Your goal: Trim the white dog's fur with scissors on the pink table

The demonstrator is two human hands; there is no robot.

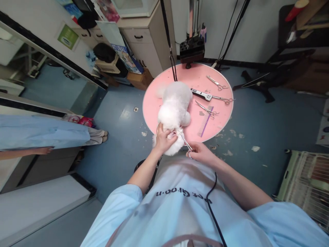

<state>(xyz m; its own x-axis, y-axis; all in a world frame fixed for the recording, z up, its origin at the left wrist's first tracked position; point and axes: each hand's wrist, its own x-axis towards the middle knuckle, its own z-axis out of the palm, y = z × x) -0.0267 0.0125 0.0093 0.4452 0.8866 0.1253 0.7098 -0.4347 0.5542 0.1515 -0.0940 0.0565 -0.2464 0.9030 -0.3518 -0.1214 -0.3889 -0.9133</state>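
A fluffy white dog point(177, 97) is on the round pink table point(164, 73), its head toward me at the near edge. My left hand point(163, 139) grips the dog's head, thumb and fingers pressed into the fur around an ear. In my right hand point(202, 153) is a pair of scissors point(185, 140), with the blades pointing into the fur beside my left fingers. To the dog's right lie curved scissors point(205, 108) across a purple comb point(205, 123), a black-and-white clipper point(202, 94), another pair of scissors point(223, 99) and thinning-type shears point(217, 83).
A black tool holder point(192, 49) stands at the table's far edge, near a hanging black strap point(167, 31). Fur tufts point(255, 148) lie on the blue floor. At left stands a person in a blue gown point(43, 132); a wire cage point(308, 181) is at right.
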